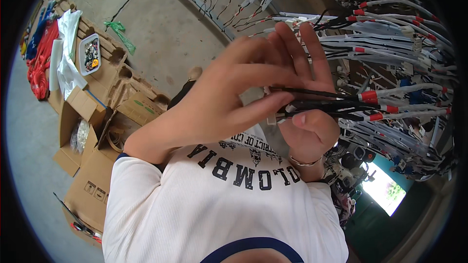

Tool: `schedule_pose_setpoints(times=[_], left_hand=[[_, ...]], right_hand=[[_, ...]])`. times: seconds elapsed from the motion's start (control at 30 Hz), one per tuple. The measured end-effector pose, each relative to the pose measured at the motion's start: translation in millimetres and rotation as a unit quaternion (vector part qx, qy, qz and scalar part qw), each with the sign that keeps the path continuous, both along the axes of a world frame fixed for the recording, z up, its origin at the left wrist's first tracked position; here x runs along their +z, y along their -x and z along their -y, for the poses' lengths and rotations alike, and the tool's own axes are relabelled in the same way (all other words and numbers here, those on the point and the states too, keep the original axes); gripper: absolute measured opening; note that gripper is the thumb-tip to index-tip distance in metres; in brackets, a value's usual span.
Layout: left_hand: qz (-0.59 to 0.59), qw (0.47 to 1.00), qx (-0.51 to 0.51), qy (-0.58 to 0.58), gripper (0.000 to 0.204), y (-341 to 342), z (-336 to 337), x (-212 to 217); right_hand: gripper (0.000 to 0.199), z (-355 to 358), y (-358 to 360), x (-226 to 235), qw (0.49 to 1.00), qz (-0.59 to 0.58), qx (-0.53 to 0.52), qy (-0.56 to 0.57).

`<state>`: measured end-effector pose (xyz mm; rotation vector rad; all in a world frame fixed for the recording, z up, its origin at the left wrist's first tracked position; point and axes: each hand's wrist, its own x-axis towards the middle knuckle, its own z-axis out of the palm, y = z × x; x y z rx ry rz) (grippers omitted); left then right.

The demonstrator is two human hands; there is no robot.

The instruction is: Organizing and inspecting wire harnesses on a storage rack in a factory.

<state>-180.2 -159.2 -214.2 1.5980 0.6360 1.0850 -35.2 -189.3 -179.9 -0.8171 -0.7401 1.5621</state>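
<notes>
My left hand (239,83) reaches in from the left, thumb and forefinger pinched at the ends of black wires. The wires belong to a cable bundle (341,104) with red tape bands and grey-white sleeves running off to the right. Under that bundle lies my right hand (312,134), a bracelet at its wrist; its thumb bends over the wires while its other fingers stretch upward behind them. A small white connector (271,119) shows at the wire ends, just below my left thumb. The left fingertips partly hide the ends.
More wire harnesses (380,44) hang in rows on the right, others on a metal rack (195,0) ahead. At left are open cardboard boxes (87,175), a white tray of small parts (89,54), red bundles (44,63) and a green plastic bag (122,36) on the floor.
</notes>
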Motion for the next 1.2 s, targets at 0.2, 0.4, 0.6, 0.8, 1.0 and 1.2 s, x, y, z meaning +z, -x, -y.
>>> schedule_pose_setpoints(times=[0.2, 0.4, 0.6, 0.8, 1.0, 1.2], left_hand=[[0.001, 0.978, -0.172, 0.122, 0.012, -6.2, -23.0, 7.0], [-0.067, 0.996, -0.011, -0.061, 0.023, -0.4, -29.7, 6.2], [0.060, 0.980, 0.187, -0.029, 0.020, -1.3, -32.7, 3.3], [-0.059, 0.962, 0.170, -0.208, 0.019, -9.0, -35.4, -2.0], [0.063, 0.991, -0.039, 0.107, 0.018, -7.6, -49.0, -0.8], [0.217, 0.942, -0.100, 0.235, 0.034, 5.4, -28.9, 2.5]], right_hand=[[0.107, 2.5, -4.8, -4.7, 0.993, 0.105, 0.006, -0.046], [0.063, 6.2, -18.4, -11.4, 0.964, 0.244, -0.070, -0.077], [0.041, 9.8, -18.1, -15.4, 0.971, 0.143, -0.169, -0.094], [0.018, 14.0, -25.9, -3.5, 0.986, 0.054, -0.152, -0.041], [0.011, 4.8, -21.4, -4.3, 0.988, 0.051, -0.138, -0.053], [0.050, -5.2, -17.5, -13.8, 0.977, 0.168, -0.134, -0.018]])
